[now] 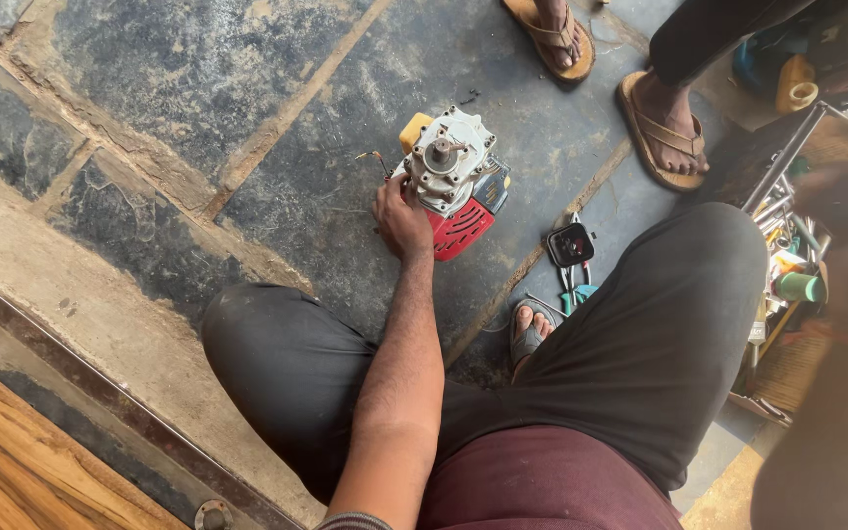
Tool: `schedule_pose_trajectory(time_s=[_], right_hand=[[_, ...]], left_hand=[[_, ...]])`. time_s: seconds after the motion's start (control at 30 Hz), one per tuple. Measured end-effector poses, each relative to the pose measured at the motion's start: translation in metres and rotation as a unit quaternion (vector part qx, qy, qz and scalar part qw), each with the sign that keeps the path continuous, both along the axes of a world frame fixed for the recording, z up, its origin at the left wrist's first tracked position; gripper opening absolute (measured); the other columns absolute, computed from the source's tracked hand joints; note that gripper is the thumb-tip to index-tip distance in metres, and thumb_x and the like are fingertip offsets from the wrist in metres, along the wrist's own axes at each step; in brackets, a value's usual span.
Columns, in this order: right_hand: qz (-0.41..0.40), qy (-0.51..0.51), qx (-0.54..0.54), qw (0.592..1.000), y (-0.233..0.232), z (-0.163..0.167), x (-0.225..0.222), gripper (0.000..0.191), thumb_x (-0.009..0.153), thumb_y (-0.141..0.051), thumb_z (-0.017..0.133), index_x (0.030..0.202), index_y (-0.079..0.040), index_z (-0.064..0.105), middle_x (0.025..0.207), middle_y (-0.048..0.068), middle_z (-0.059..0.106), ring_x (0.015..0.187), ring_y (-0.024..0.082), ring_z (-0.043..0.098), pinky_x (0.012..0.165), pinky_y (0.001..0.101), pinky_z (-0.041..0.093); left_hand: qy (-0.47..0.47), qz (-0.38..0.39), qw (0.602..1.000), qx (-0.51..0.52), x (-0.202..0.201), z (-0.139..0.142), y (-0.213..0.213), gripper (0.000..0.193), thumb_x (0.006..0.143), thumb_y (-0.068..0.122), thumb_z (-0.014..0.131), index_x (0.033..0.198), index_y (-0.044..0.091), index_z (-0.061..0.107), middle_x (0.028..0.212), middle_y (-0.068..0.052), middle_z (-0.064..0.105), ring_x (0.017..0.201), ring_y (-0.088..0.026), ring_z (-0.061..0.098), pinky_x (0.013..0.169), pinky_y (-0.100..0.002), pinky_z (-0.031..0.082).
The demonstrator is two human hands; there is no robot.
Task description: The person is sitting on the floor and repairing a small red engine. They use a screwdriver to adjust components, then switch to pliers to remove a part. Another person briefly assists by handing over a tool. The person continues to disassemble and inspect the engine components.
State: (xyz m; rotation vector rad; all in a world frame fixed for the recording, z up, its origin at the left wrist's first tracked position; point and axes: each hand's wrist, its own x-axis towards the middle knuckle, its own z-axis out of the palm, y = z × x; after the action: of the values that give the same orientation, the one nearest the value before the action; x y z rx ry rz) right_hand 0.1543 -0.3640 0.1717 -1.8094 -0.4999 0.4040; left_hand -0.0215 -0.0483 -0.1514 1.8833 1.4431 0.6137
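A small engine point(453, 182) with a red cover, a yellow tank and a grey metal top with a shaft stands on the stone floor in front of me. My left hand point(401, 218) grips its left side, fingers wrapped onto the metal housing. My right arm is a blurred shape along the right edge. My right hand point(846, 201) reaches toward a cluttered tool tray point(772, 211); it is too blurred to show what it holds. I sit with knees spread, one sandalled foot point(530, 329) tucked between them.
A small black part point(570, 243) and teal-handled hand tools point(573, 290) lie right of the engine. Another person's sandalled feet point(669, 132) stand at the top. A yellow container point(797, 88) sits top right, and a wooden plank point(12, 461) lies bottom left.
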Motion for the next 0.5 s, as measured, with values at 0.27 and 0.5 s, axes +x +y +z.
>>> schedule_pose_trajectory(time_s=[0.27,0.5], right_hand=[[0.158,0.221,-0.162,0.949,0.129,-0.228,-0.008,0.023,0.103,-0.023,0.06,0.114,-0.002,0.064,0.094,0.009,0.075,0.073,0.013,0.068,0.065,0.0273,0.055],[0.138,0.189,-0.08,0.969,0.187,-0.255,-0.03,0.017,0.104,-0.019,0.063,0.111,-0.004,0.067,0.093,0.005,0.076,0.072,0.012,0.07,0.063,0.0256,0.054]], left_hand=[[-0.022,0.034,0.999,-0.028,0.004,-0.003,0.005,0.026,0.098,0.032,0.072,0.112,0.012,0.063,0.112,-0.002,0.068,0.12,-0.024,0.061,0.096,-0.045,0.053],[-0.017,-0.01,0.999,0.028,-0.006,-0.004,0.007,0.028,0.096,0.02,0.068,0.124,0.023,0.071,0.119,-0.006,0.065,0.119,-0.03,0.057,0.097,-0.046,0.051]])
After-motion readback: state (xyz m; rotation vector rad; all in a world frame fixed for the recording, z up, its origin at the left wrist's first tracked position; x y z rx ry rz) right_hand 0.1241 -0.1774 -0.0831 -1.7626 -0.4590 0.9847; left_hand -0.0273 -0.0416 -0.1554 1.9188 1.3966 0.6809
